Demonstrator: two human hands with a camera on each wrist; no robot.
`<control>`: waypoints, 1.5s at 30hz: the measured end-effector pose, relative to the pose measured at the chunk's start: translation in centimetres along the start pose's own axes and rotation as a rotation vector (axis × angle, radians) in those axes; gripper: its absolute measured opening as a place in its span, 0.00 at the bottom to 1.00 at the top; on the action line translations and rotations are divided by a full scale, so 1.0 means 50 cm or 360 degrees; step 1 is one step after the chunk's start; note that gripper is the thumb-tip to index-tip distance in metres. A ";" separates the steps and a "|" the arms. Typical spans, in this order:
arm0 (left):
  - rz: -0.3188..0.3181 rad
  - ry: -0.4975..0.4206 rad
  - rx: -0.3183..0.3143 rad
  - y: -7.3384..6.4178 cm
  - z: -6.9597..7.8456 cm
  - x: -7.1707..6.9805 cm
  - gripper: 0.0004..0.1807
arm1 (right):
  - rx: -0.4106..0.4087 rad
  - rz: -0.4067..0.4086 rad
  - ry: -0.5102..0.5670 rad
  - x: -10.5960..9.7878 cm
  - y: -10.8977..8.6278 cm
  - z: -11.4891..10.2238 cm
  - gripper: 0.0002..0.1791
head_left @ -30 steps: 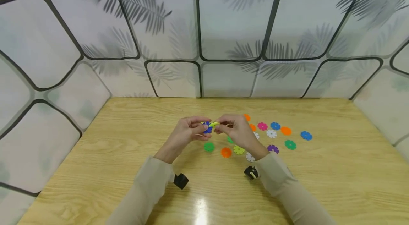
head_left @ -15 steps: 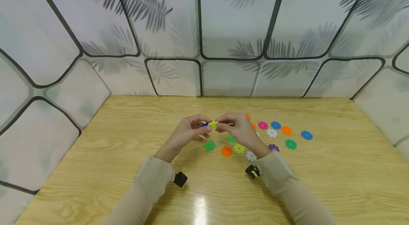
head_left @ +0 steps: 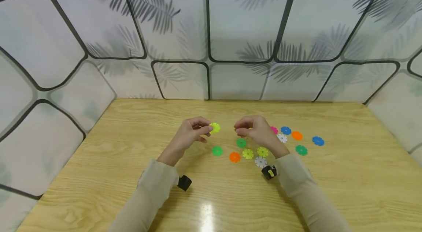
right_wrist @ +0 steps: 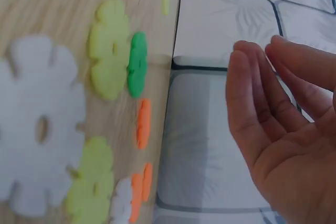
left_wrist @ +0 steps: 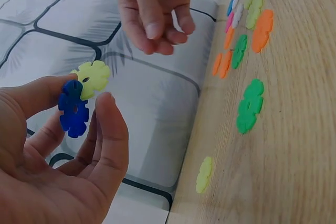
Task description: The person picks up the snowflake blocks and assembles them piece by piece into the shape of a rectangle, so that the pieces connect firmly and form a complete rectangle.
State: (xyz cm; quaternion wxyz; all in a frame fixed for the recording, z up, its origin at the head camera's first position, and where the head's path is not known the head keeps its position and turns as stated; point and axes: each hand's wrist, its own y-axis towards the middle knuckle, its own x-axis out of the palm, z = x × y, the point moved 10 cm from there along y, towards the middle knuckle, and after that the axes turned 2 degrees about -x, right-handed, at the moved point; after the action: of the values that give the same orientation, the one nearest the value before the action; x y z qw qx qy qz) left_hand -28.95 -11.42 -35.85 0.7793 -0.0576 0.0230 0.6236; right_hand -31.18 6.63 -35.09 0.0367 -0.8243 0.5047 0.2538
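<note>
In the left wrist view, my left hand (left_wrist: pixel 79 166) pinches a blue notched flower-shaped plastic disc (left_wrist: pixel 73 114). A yellow disc (left_wrist: pixel 94 77) of the same kind is slotted into it at an angle. From the head view, the yellow disc (head_left: pixel 215 127) shows beyond the fingertips while the blue one is hidden. My right hand (head_left: pixel 258 135) hovers to the right of it, fingers loosely bent. Nothing lies between its fingers (right_wrist: pixel 242 87) in the right wrist view. Below and between the hands, a green disc (head_left: pixel 217 151) and an orange disc (head_left: pixel 234 157) lie flat on the table.
More discs are scattered to the right on the wooden table (head_left: pixel 115 173), among them a white one (head_left: pixel 261 162), a dark green one (head_left: pixel 301 150) and a blue one (head_left: pixel 318 141). A patterned backdrop (head_left: pixel 244 23) stands behind the table's far edge.
Both hands held the joined discs earlier. The right hand has let go of the yellow disc and moved right, while the left hand keeps the pair and has shifted slightly left.
</note>
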 end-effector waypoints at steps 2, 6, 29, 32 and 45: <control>-0.0001 -0.0008 0.0000 0.000 -0.002 0.001 0.07 | 0.0036 -0.0012 -0.0063 -0.004 -0.002 0.012 0.08; -0.0003 -0.0029 -0.0008 0.001 -0.006 0.005 0.05 | 0.0099 -0.0023 -0.0205 -0.010 -0.005 0.031 0.07; -0.0067 -0.0134 -0.0019 0.003 -0.002 0.023 0.06 | 0.0253 -0.0219 -0.0527 0.012 -0.006 0.065 0.09; -0.0074 -0.0143 -0.0018 0.006 0.001 0.024 0.06 | 0.0277 -0.0246 -0.0538 0.012 -0.007 0.067 0.10; -0.0071 -0.0125 -0.0034 -0.002 -0.001 0.018 0.06 | 0.0412 -0.0360 -0.0618 0.035 -0.006 0.085 0.19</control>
State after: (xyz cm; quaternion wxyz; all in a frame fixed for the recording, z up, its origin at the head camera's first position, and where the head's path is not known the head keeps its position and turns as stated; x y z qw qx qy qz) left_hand -28.63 -10.55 -35.97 0.7927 -0.0421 -0.0155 0.6080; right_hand -31.90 6.71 -39.66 0.2664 -0.7998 0.4209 0.3349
